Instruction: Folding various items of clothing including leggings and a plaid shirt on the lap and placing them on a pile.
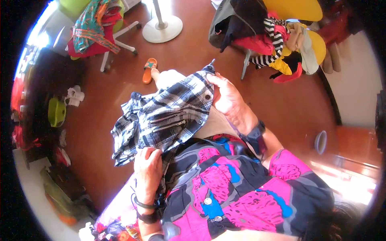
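Observation:
A black, white and grey plaid shirt [181, 99] lies across my lap, bunched at its left end. Two metal zippers [169, 122] and dark round snaps show on its cloth. At the upper right, my right hand [226, 96] grips the shirt's edge, thumb on top, stretching the cloth. My left hand [147, 164] has its fingers curled on the lower edge, the cloth held beneath them. A dark watch or band sits on each wrist.
Clothes are heaped on a yellow chair [319, 45] at upper right and on a green wheeled chair [120, 45] at upper left. A white stand base [162, 28], an orange slipper [147, 75] and a green basin [56, 112] stand on the reddish floor. Colourful cloth [120, 226] lies beside me at lower left.

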